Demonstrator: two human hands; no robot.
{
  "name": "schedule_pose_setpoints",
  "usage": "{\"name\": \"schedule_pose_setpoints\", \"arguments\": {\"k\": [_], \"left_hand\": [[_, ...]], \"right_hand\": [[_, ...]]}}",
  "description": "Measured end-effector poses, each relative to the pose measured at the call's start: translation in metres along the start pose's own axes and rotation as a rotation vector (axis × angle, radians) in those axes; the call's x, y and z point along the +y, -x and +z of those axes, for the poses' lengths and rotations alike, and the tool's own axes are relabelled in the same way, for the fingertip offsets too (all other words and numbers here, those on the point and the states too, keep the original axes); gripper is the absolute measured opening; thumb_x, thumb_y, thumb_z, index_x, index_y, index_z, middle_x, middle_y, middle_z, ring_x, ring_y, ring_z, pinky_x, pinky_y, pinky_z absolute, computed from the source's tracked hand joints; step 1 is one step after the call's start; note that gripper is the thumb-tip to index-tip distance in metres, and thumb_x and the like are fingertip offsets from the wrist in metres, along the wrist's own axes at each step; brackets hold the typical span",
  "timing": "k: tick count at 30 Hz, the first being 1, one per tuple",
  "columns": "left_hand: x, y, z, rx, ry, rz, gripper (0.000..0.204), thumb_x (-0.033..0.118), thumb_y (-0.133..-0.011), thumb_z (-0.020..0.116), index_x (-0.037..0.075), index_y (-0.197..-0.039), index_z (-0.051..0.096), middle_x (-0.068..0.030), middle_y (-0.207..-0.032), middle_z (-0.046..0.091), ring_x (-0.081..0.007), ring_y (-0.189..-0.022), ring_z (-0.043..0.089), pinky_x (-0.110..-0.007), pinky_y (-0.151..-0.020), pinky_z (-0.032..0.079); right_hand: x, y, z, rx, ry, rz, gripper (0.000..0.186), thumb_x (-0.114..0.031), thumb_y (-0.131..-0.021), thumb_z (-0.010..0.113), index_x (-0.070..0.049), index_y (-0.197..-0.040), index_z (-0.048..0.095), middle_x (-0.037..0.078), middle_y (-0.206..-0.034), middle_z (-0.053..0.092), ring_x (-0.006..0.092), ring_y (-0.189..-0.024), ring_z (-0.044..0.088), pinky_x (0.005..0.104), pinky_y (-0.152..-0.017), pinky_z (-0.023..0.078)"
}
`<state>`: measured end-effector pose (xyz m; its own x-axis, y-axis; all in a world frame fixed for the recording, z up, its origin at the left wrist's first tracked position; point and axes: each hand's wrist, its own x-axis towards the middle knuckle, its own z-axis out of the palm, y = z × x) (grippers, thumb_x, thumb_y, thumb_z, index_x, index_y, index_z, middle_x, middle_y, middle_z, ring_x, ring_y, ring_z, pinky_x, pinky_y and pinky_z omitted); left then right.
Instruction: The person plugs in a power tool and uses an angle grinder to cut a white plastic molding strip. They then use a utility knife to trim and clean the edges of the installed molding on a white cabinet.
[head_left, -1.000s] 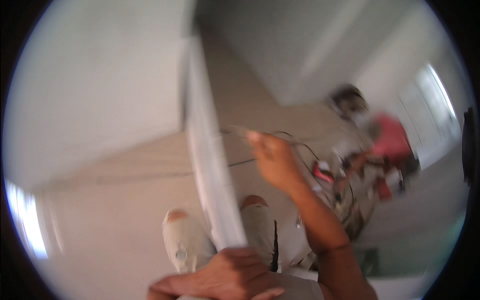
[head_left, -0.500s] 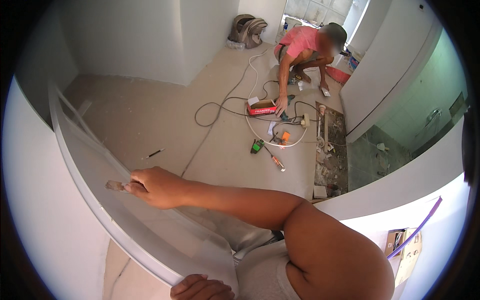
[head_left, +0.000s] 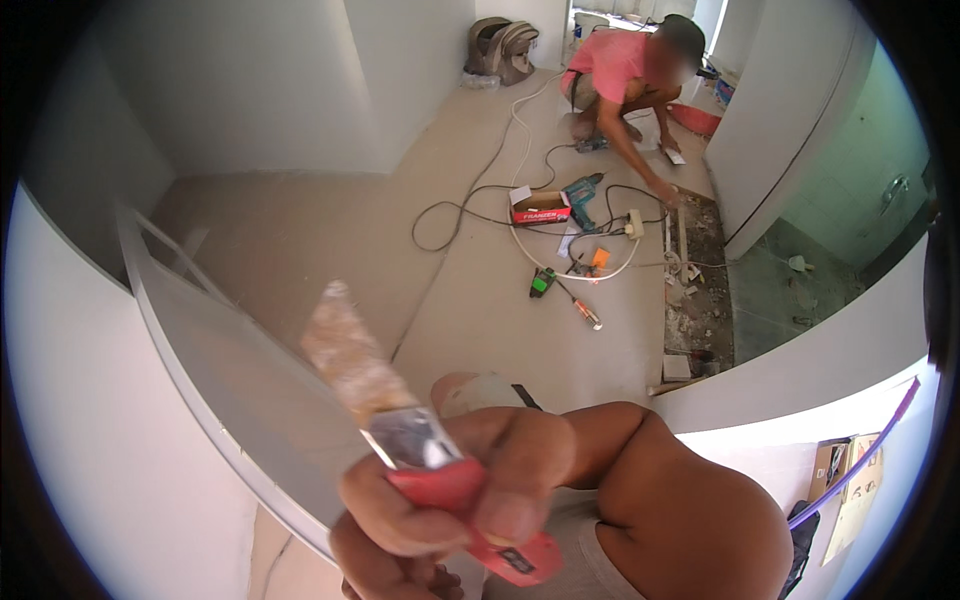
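In my right hand is a paintbrush with a red handle, a shiny metal ferrule and pale, brown-stained bristles. It is held up close to the camera, bristles pointing up and left, fingers wrapped round the handle. Behind it, mostly covered by the right hand, curled fingers of my left hand show at the edge of a white door panel. This panel runs from the lower middle up to the left, standing on edge, with a raised border.
A crouching person in a pink shirt reaches toward a broken floor strip. Nearby lie a teal drill, red box, cables, green-black device and screwdriver. A backpack stands at the back.
My right hand has drawn back from the door panel toward me, lifting the paintbrush near the camera. The crouching person's hand has moved from the red box to the floor strip. The view has shifted slightly.
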<state>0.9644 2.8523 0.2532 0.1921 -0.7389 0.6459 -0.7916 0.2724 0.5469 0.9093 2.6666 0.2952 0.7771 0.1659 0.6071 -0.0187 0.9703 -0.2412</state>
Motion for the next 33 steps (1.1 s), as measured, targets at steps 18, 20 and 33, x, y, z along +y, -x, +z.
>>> {"name": "schedule_pose_setpoints", "arguments": {"k": [18,20,33], "left_hand": [[0.003,0.026,-0.014,0.081,0.087,0.005,0.036,0.021,-0.083,0.075,0.007,-0.059,0.052,-0.0056,-0.06,0.051,-0.0275,-0.054,0.053,-0.036,-0.058,0.049],[0.002,0.025,-0.012,0.099,0.077,0.022,0.034,0.021,-0.084,0.074,0.007,-0.059,0.054,-0.0058,-0.061,0.055,-0.0273,-0.055,0.057,-0.035,-0.06,0.052],[-0.006,0.029,0.002,0.266,0.178,0.085,0.039,0.021,-0.084,0.07,0.007,-0.056,0.047,-0.0075,-0.055,0.044,-0.0301,-0.051,0.047,-0.038,-0.055,0.043]], "right_hand": [[-0.03,-0.075,-0.097,0.597,1.634,0.562,0.048,-0.049,-0.104,0.049,-0.003,-0.094,0.061,0.0,-0.065,0.051,0.0082,-0.054,0.046,0.025,-0.05,0.04],[-0.028,-0.084,-0.123,0.383,1.959,0.493,0.051,-0.049,-0.104,0.047,-0.003,-0.087,0.06,0.002,-0.064,0.052,0.0111,-0.055,0.046,0.0285,-0.053,0.041],[0.008,-0.109,-0.132,0.182,2.564,0.411,0.049,-0.039,-0.105,0.046,-0.001,-0.081,0.063,0.022,-0.064,0.059,0.0382,-0.056,0.057,0.0452,-0.055,0.043]]}}
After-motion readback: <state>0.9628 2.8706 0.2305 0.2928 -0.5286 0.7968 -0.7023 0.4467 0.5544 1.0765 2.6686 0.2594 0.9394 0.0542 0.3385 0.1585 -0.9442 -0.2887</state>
